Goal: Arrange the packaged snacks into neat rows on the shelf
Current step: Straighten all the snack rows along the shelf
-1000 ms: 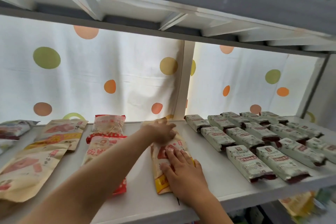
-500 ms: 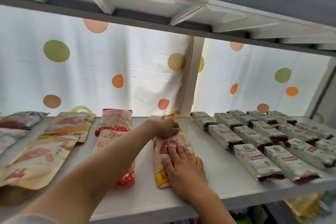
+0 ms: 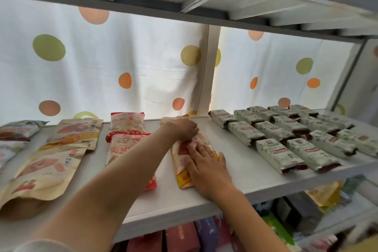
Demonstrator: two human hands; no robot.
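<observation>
The print on the snack packets (image 3: 280, 154) is too blurred to read.

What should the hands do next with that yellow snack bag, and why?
Probably slide the yellow snack bag a little straighter, in line with the red-and-white bags beside it. The right hand lies flat on it, the left hand is at the bag behind, and its near end looks slightly angled.

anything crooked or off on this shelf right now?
Mostly tidy. The green-wrapped bars on the right sit in even rows. On the left, the front kraft pouch lies slanted and overhangs the shelf edge. Both hands, left hand and right hand, rest on the yellow-bottomed pack.
</observation>
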